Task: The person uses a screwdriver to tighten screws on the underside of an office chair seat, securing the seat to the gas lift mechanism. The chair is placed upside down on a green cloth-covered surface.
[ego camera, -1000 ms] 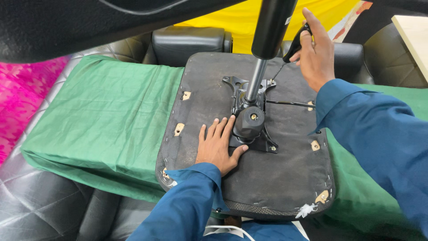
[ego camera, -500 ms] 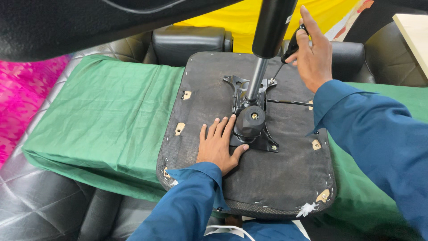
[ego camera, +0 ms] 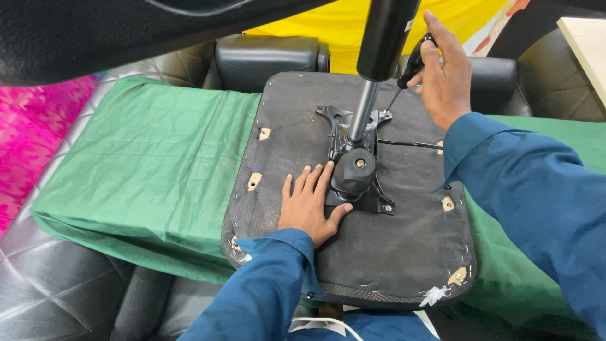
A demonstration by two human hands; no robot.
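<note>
The left hand [ego camera: 311,207] lies flat, fingers spread, steadying the chair seat [ego camera: 353,189]; the right hand [ego camera: 445,76] grips a screwdriver [ego camera: 409,69].

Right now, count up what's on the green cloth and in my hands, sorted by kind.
Upturned chair seat: 1
Metal mechanism plate with gas cylinder: 1
Screwdriver: 1
Hands: 2, left hand flat on the seat, right hand gripping the screwdriver
Total: 5

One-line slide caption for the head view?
Left hand flat on upturned black chair seat beside its metal mechanism; right hand holds a black-handled screwdriver.
</note>
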